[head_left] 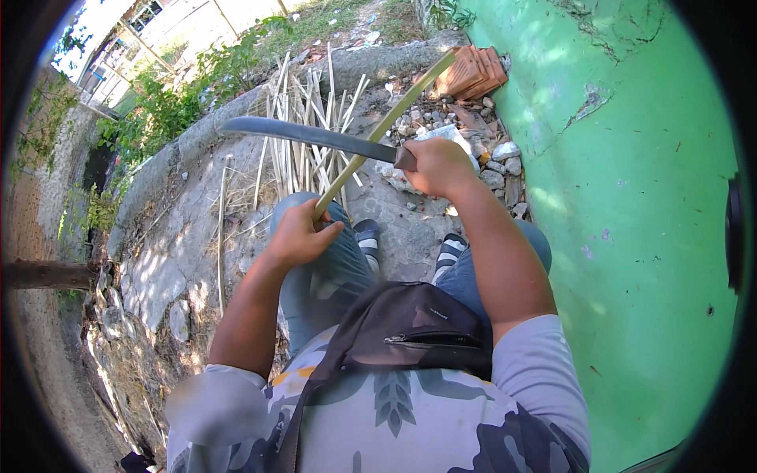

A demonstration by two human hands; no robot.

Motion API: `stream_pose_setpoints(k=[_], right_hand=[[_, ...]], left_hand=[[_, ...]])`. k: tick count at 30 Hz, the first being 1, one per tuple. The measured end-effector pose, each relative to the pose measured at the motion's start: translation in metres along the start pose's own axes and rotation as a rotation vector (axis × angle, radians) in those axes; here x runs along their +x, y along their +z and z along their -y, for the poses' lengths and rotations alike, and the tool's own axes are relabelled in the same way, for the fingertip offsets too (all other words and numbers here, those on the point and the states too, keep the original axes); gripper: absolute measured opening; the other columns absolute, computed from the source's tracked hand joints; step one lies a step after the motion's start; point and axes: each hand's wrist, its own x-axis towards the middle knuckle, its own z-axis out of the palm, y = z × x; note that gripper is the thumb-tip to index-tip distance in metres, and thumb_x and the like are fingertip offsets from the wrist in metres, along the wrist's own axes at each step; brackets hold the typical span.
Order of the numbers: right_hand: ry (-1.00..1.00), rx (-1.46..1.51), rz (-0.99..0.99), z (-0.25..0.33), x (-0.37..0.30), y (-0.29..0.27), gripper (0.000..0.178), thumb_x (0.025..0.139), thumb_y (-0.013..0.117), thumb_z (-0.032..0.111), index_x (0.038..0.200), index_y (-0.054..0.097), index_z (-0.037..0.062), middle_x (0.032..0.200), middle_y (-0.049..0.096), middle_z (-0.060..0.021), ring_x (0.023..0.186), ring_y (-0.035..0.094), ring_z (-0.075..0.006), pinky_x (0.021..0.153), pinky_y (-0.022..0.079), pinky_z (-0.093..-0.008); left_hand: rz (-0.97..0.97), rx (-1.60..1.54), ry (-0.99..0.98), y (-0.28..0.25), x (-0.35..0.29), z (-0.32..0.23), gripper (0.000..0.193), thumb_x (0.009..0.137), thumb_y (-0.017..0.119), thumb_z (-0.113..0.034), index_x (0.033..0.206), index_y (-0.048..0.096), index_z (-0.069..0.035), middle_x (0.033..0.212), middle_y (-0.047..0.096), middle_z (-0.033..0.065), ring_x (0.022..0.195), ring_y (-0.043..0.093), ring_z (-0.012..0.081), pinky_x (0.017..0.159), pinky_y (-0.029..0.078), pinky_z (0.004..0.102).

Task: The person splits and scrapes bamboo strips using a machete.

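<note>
My right hand [438, 167] is wrapped round the brown handle of a machete [307, 134], whose long grey blade points left. Behind or against that blade runs a pale green-yellow bamboo strip [394, 114], slanting up and to the right. Its lower end is gripped by my left hand [303, 235], next to my left knee. Blade and strip cross just left of the handle; whether the edge has cut into the strip I cannot tell. Beyond them a loose heap of pale split bamboo strips [303, 150] lies on the ground.
A green wall [615, 236] rises close on my right. Stacked orange roof tiles [473, 72] and loose stones [509, 154] lie along its foot. A low curved concrete curb [169, 169] bounds the ground to the left and ahead. One long strip [221, 236] lies left of my leg.
</note>
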Motion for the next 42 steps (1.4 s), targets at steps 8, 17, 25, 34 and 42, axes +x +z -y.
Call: stream_pose_setpoints(k=[8,17,25,34,42], right_hand=[[0.129,0.193,-0.006,-0.001,0.000,0.005,0.015,0.085,0.072,0.027,0.095,0.072,0.0154,0.085,0.072,-0.0142,0.085,0.069,-0.0376,0.075,0.054,-0.0466],[0.171,0.112,0.017,-0.014,0.003,0.009,0.015,0.085,0.070,0.028,0.090,0.073,0.0139,0.088,0.072,-0.0149,0.086,0.068,-0.0371,0.076,0.053,-0.0461],[0.133,0.112,0.032,-0.025,0.005,0.012,0.017,0.084,0.070,0.029,0.093,0.073,0.0141,0.089,0.073,-0.0144,0.087,0.068,-0.0377,0.077,0.054,-0.0460],[0.120,0.128,0.057,-0.012,0.002,-0.001,0.016,0.083,0.068,0.025,0.094,0.073,0.0150,0.085,0.073,-0.0134,0.083,0.070,-0.0356,0.074,0.054,-0.0456],[0.132,0.059,0.144,-0.006,0.000,0.006,0.018,0.083,0.068,0.024,0.098,0.073,0.0162,0.089,0.073,-0.0133,0.084,0.070,-0.0339,0.076,0.054,-0.0452]], left_hand=[[0.004,-0.019,0.053,-0.001,0.004,0.002,0.036,0.082,0.079,-0.030,0.090,0.062,0.001,0.072,0.062,0.0105,0.066,0.060,0.0196,0.063,0.048,0.0368],[0.017,0.164,0.030,0.000,0.003,-0.010,0.040,0.081,0.080,-0.034,0.095,0.064,0.000,0.077,0.065,0.0142,0.071,0.065,0.0272,0.067,0.051,0.0398],[0.050,0.163,-0.007,-0.002,0.001,-0.017,0.042,0.082,0.080,-0.035,0.097,0.064,0.001,0.080,0.066,0.0146,0.075,0.066,0.0284,0.070,0.051,0.0409],[0.110,0.128,0.020,-0.007,-0.001,-0.010,0.040,0.089,0.075,-0.037,0.096,0.062,0.001,0.078,0.064,0.0153,0.072,0.063,0.0299,0.067,0.049,0.0419],[0.039,0.205,-0.022,0.004,0.001,-0.014,0.037,0.103,0.056,-0.033,0.095,0.060,0.003,0.078,0.064,0.0266,0.079,0.062,0.0473,0.071,0.047,0.0521]])
